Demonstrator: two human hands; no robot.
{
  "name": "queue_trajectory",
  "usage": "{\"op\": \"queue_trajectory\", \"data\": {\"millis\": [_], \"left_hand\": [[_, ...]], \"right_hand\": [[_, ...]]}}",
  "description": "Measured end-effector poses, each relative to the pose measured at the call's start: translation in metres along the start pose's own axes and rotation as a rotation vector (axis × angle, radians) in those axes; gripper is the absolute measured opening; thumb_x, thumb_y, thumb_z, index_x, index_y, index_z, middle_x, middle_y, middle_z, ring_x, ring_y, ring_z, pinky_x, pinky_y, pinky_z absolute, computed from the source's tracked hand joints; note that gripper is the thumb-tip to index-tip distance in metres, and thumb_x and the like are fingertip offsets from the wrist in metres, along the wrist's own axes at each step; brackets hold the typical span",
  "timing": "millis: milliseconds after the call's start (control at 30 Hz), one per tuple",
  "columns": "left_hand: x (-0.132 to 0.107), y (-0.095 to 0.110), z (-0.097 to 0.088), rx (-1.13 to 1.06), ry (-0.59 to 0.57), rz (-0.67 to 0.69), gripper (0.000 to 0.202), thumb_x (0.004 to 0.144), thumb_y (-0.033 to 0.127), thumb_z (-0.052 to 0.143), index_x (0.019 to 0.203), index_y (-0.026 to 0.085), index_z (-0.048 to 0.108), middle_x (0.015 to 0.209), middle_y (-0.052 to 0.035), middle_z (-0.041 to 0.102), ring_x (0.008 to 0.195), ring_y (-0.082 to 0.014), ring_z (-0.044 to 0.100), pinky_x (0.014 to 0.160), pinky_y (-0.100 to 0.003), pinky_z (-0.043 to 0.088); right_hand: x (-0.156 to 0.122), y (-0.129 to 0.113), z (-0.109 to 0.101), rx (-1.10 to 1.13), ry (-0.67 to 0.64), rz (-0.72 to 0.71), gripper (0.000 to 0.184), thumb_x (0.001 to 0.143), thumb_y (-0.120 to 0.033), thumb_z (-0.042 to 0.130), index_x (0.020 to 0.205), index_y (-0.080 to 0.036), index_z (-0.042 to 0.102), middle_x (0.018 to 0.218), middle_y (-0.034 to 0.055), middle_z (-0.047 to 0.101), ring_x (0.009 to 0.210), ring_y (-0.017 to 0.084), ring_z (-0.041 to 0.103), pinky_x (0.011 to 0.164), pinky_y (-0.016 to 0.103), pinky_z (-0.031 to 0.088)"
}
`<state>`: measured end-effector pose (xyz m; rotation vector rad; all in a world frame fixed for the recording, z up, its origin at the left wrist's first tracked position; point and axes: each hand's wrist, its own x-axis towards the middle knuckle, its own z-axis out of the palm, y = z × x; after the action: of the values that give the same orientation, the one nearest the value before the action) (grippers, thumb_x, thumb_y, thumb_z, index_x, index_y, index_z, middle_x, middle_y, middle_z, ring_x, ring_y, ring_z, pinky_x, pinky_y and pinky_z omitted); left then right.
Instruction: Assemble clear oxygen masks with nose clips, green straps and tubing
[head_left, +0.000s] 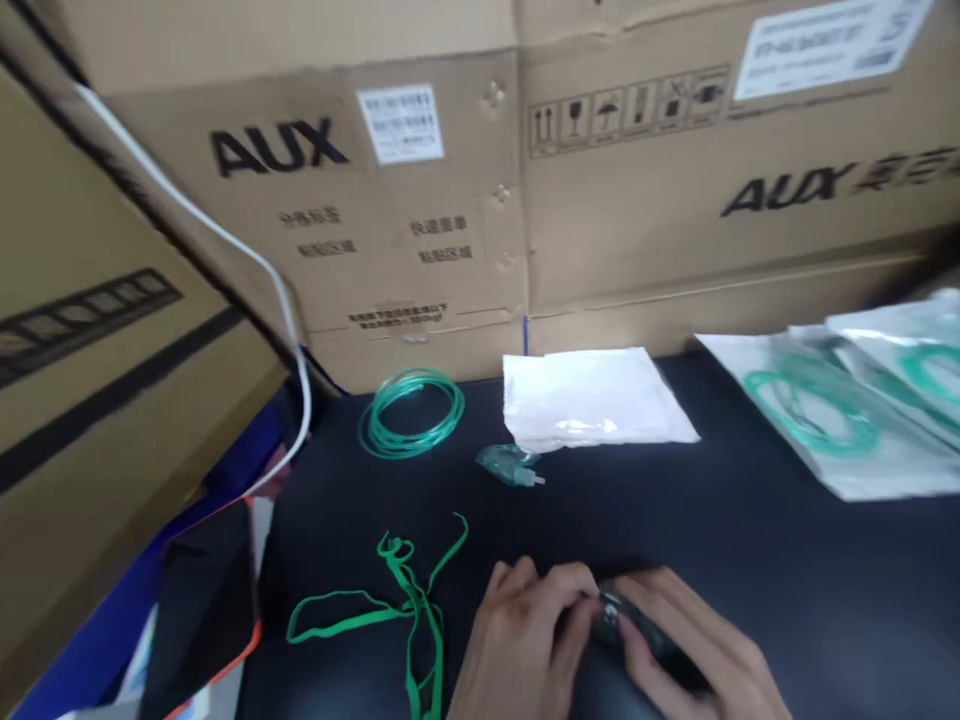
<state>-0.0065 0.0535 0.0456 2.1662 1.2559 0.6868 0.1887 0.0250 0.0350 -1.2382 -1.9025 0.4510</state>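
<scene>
Both hands are on a translucent dark green face mask [636, 625], low in the view right of centre, with a small shiny metal strip at its near-left end. My left hand [529, 625] pinches that end between thumb and fingers. My right hand [694, 640] is closed around the other side, thumb near the strip; its fingers hide much of the mask. Beyond the hands lies a small clear green plastic piece with a pale nozzle [514, 465]. Left of my left hand, a tangled green elastic strap [409, 600] rests on the black table.
Coiled green tubing [412, 415] and a white packet [592, 400] lie at the back, before stacked cardboard boxes [420, 230]. Clear-and-white bags [847, 440] with green tubing are on the right. A phone [202, 610] with an orange edge and a white cable [225, 230] are left.
</scene>
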Motion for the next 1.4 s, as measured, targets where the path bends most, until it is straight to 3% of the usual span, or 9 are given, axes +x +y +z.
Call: {"op": "queue_trajectory", "data": {"millis": [233,367,467,600,700,833,1033,1233,1400], "left_hand": [[-0.004,-0.003,0.002,-0.058,0.101,0.028,0.019,0.098,0.011,0.057,0.094,0.028,0.066,0.078,0.0062,0.074,0.071,-0.0168,0.063,0.077,-0.031,0.042],[-0.003,0.004,0.001,-0.075,0.125,0.049,0.025,0.092,0.009,0.06,0.1,0.031,0.07,0.081,0.0061,0.076,0.076,-0.0182,0.066,0.084,-0.034,0.044],[-0.006,0.01,0.001,-0.071,0.116,0.05,0.019,0.095,0.015,0.064,0.102,0.032,0.07,0.1,0.0054,0.078,0.088,-0.0195,0.069,0.097,-0.04,0.043],[-0.017,0.018,0.005,0.051,0.157,0.025,0.016,0.101,0.017,0.059,0.1,0.029,0.07,0.118,-0.0005,0.069,0.098,-0.0214,0.067,0.091,-0.04,0.046],[-0.029,0.019,0.007,0.204,0.208,0.045,0.013,0.099,0.014,0.062,0.099,0.025,0.069,0.114,-0.0037,0.066,0.09,-0.0221,0.063,0.081,-0.04,0.047],[-0.044,0.013,0.008,0.381,0.182,0.091,0.014,0.099,0.014,0.062,0.101,0.025,0.069,0.11,-0.0036,0.063,0.09,-0.0235,0.06,0.081,-0.04,0.044],[-0.053,0.003,0.002,0.498,0.217,0.146,0.016,0.103,0.017,0.054,0.1,0.024,0.069,0.104,-0.0042,0.064,0.087,-0.0231,0.059,0.076,-0.037,0.044],[-0.048,-0.01,-0.002,0.547,0.308,0.204,0.019,0.106,0.026,0.049,0.104,0.025,0.068,0.103,-0.0038,0.067,0.086,-0.0216,0.062,0.075,-0.034,0.048],[-0.048,-0.019,0.001,0.547,0.341,0.207,0.022,0.107,0.034,0.049,0.111,0.026,0.069,0.105,-0.0048,0.069,0.092,-0.0241,0.064,0.076,-0.034,0.049]], "right_hand": [[0.001,-0.006,0.004,0.03,0.073,0.073,0.017,0.098,-0.016,0.062,0.11,-0.025,0.07,0.091,0.0034,0.073,0.084,0.019,0.073,0.078,0.023,0.06],[-0.002,0.004,0.005,0.048,0.093,0.075,0.016,0.098,-0.019,0.063,0.11,-0.025,0.07,0.096,0.004,0.076,0.089,0.019,0.075,0.075,0.02,0.059],[-0.001,0.008,0.006,0.063,0.093,0.066,0.015,0.099,-0.021,0.062,0.11,-0.025,0.071,0.096,0.0038,0.076,0.09,0.019,0.075,0.078,0.02,0.06],[-0.003,0.004,0.005,0.048,0.077,0.049,0.017,0.102,-0.024,0.058,0.112,-0.022,0.072,0.099,0.0062,0.075,0.091,0.019,0.074,0.082,0.024,0.06],[-0.01,0.004,0.002,0.025,0.079,0.051,0.022,0.104,-0.026,0.053,0.118,-0.022,0.07,0.106,0.0087,0.074,0.098,0.021,0.073,0.085,0.029,0.06],[-0.013,0.018,-0.001,-0.046,0.057,0.031,0.027,0.102,-0.029,0.057,0.126,-0.023,0.068,0.118,0.0108,0.068,0.107,0.027,0.07,0.091,0.039,0.06],[0.022,0.043,0.004,-0.184,0.004,-0.106,0.028,0.1,-0.027,0.064,0.127,-0.021,0.066,0.124,0.0103,0.063,0.093,0.021,0.07,0.083,0.039,0.062],[0.075,0.047,0.014,-0.335,-0.009,-0.268,0.029,0.1,-0.033,0.066,0.125,-0.017,0.064,0.126,0.0091,0.066,0.108,0.025,0.068,0.091,0.046,0.058],[0.097,0.045,0.025,-0.415,0.019,-0.281,0.031,0.1,-0.032,0.066,0.128,-0.018,0.063,0.134,0.0102,0.063,0.115,0.027,0.065,0.097,0.05,0.056]]}}
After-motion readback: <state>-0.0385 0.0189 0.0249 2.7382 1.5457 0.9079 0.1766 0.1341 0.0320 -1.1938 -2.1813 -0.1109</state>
